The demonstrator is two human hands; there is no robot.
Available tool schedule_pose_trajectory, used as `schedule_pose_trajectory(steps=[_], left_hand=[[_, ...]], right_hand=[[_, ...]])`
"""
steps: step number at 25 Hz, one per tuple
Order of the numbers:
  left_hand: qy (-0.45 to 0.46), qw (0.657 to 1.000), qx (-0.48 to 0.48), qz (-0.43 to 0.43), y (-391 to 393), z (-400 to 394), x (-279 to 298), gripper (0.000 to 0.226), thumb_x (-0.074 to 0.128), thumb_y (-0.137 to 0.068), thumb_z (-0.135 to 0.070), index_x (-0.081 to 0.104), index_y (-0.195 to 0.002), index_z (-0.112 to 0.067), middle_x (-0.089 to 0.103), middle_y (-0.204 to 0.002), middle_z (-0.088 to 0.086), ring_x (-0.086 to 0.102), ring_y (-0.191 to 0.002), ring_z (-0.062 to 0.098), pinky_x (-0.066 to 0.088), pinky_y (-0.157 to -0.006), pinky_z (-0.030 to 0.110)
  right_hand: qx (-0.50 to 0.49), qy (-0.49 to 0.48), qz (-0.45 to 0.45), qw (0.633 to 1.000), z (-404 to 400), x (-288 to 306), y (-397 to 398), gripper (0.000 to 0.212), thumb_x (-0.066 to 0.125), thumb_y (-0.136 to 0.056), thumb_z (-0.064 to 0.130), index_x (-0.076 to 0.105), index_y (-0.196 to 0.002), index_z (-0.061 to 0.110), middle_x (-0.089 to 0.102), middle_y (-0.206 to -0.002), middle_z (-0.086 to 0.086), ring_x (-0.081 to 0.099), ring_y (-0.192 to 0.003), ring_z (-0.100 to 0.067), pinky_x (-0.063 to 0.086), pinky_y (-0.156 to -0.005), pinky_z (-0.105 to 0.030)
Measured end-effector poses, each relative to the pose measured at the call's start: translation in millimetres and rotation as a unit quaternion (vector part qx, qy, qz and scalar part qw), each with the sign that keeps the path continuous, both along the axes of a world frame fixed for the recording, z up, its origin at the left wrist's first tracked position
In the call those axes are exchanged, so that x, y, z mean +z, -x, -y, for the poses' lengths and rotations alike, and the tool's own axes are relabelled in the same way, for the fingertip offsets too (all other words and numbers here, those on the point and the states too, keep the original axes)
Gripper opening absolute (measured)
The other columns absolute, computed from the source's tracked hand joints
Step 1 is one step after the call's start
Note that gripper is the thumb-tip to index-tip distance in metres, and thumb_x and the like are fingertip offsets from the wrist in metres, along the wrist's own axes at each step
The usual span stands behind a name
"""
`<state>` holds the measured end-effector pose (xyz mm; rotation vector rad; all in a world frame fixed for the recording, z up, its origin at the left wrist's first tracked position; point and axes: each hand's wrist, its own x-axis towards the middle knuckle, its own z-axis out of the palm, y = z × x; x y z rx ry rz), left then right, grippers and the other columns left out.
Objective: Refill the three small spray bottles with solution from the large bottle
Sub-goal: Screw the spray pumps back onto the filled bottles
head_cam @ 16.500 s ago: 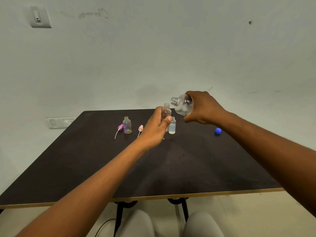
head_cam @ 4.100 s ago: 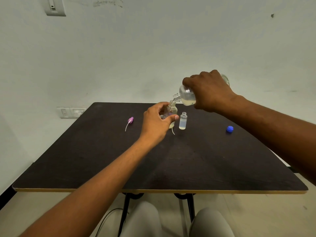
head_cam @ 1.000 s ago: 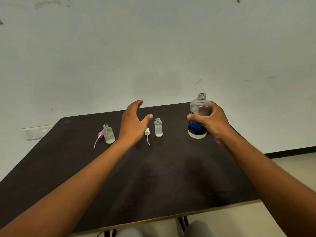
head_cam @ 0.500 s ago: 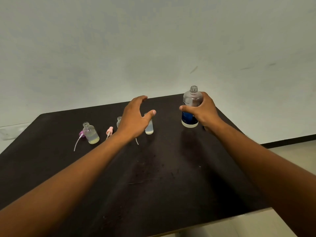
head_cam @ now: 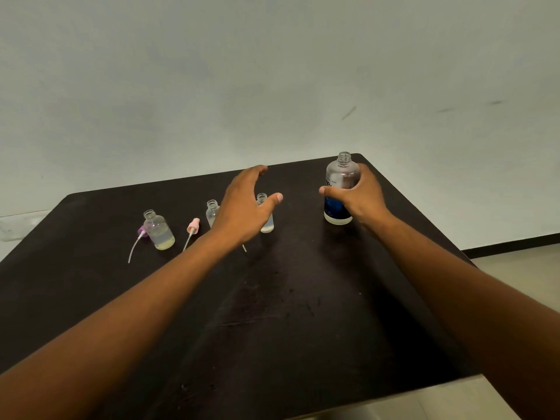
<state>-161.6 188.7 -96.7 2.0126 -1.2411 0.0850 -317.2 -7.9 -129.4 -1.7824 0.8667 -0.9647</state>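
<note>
The large clear bottle (head_cam: 340,189) with a blue label stands upright and uncapped at the table's far right, with my right hand (head_cam: 359,197) wrapped around it. Three small open bottles stand in a row: a round one (head_cam: 158,230) at left holding pale liquid, a middle one (head_cam: 212,211) and a narrow one (head_cam: 267,223), both partly hidden by my left hand (head_cam: 246,209). That hand hovers over them, fingers spread, holding nothing.
A purple spray head (head_cam: 140,231) with its tube lies behind the left bottle. A pink spray head (head_cam: 193,226) lies between the left and middle bottles. A third tube tip (head_cam: 244,247) shows under my left wrist. The dark table (head_cam: 272,313) ends close on the right.
The view has shifted slightly, and both hands stay where they were. My right hand still holds the large bottle standing on the table; my left hand remains spread above the small bottles.
</note>
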Motion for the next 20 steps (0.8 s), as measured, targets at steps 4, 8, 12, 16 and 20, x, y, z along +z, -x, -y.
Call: schedule_pose_trajectory(steps=[4, 8, 12, 16, 20], left_hand=[[-0.018, 1.000, -0.003, -0.003, 2, -11, 1, 0.070, 0.068, -0.094, -0.043, 0.038, -0.154, -0.022, 0.041, -0.159, -0.001, 0.038, -0.147, 0.019, 0.035, -0.119, 0.040], [-0.037, 0.999, -0.003, 0.006, 6, -30, 6, 0.074, 0.066, -0.094, -0.048, 0.033, -0.156, -0.023, 0.036, -0.162, -0.001, 0.033, -0.150, 0.019, 0.031, -0.119, 0.040], [-0.044, 0.999, 0.001, 0.009, 7, -59, 17, 0.077, 0.066, -0.093, -0.052, 0.031, -0.156, -0.025, 0.035, -0.163, -0.001, 0.034, -0.150, 0.020, 0.032, -0.120, 0.041], [-0.046, 0.999, 0.007, 0.020, 9, -93, 30, 0.077, 0.068, -0.093, -0.046, 0.032, -0.157, -0.022, 0.036, -0.162, 0.000, 0.034, -0.149, 0.020, 0.032, -0.121, 0.040], [-0.042, 0.999, 0.008, 0.021, 11, -122, 36, 0.077, 0.070, -0.093, -0.042, 0.033, -0.157, -0.021, 0.037, -0.162, 0.001, 0.034, -0.149, 0.020, 0.030, -0.119, 0.037]], right_hand=[[-0.008, 0.026, -0.019, 0.999, -10, 8, 6, 0.088, 0.094, -0.068, 0.034, 0.046, -0.140, 0.019, 0.057, -0.128, 0.007, 0.057, -0.117, -0.014, 0.046, -0.088, -0.023], [-0.036, 0.136, -0.064, 0.988, -28, 27, 15, 0.103, 0.090, -0.071, 0.041, 0.031, -0.152, 0.018, 0.041, -0.153, -0.002, 0.046, -0.135, -0.020, 0.041, -0.107, -0.032], [-0.025, 0.252, -0.068, 0.965, -60, 49, 17, 0.096, 0.086, -0.077, 0.043, 0.029, -0.152, 0.022, 0.039, -0.153, 0.001, 0.046, -0.134, -0.023, 0.043, -0.112, -0.044], [0.018, 0.307, -0.082, 0.948, -99, 62, 9, 0.092, 0.082, -0.080, 0.045, 0.030, -0.153, 0.026, 0.039, -0.155, 0.004, 0.045, -0.137, -0.021, 0.039, -0.112, -0.035], [0.069, 0.278, -0.096, 0.953, -126, 56, -5, 0.096, 0.084, -0.079, 0.046, 0.030, -0.155, 0.024, 0.041, -0.158, 0.000, 0.042, -0.142, -0.018, 0.034, -0.109, -0.027]])
